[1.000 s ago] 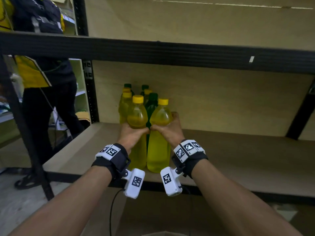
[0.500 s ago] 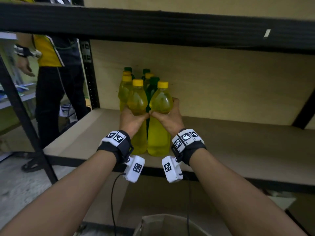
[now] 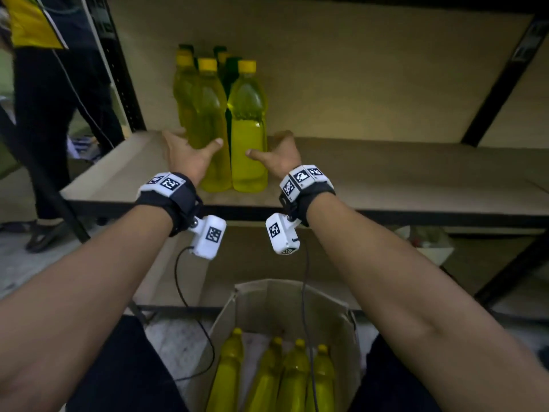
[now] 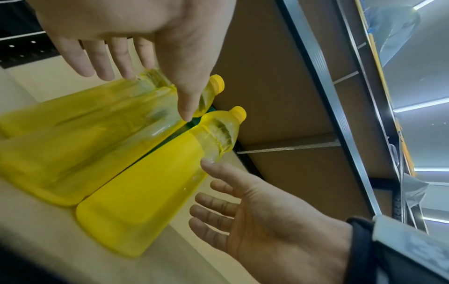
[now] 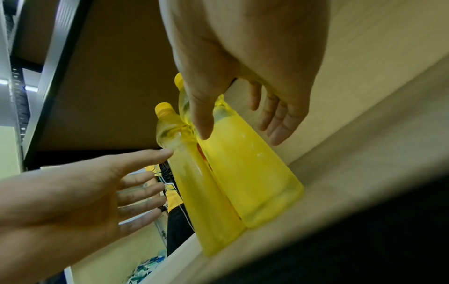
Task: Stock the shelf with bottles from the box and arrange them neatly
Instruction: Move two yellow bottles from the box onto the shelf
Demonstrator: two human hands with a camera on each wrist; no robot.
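Two yellow bottles with yellow caps stand side by side at the front of the shelf board [image 3: 401,176], the left bottle [image 3: 209,126] and the right bottle [image 3: 249,129]. More yellow and green bottles [image 3: 221,59] stand behind them. My left hand [image 3: 190,151] is open just left of the pair, fingers spread. My right hand [image 3: 277,153] is open just right of it. Both thumbs lie near the bottles' fronts; I cannot tell whether they touch. The left wrist view shows the left hand [image 4: 150,63] with straight fingers; the right wrist view shows the right hand [image 5: 243,96] the same. Below stands the cardboard box [image 3: 297,292] with several yellow bottles [image 3: 294,373].
Another person [image 3: 44,93] stands at the far left beside the black shelf upright [image 3: 118,72]. A black brace [image 3: 502,81] slants at the right. The shelf board runs bare to the right of the bottles. A white container [image 3: 427,248] sits on the lower level.
Both hands have let go of the two front bottles and drawn back and apart. The bottles stay on the shelf. The head view has tilted down, and the box shows.
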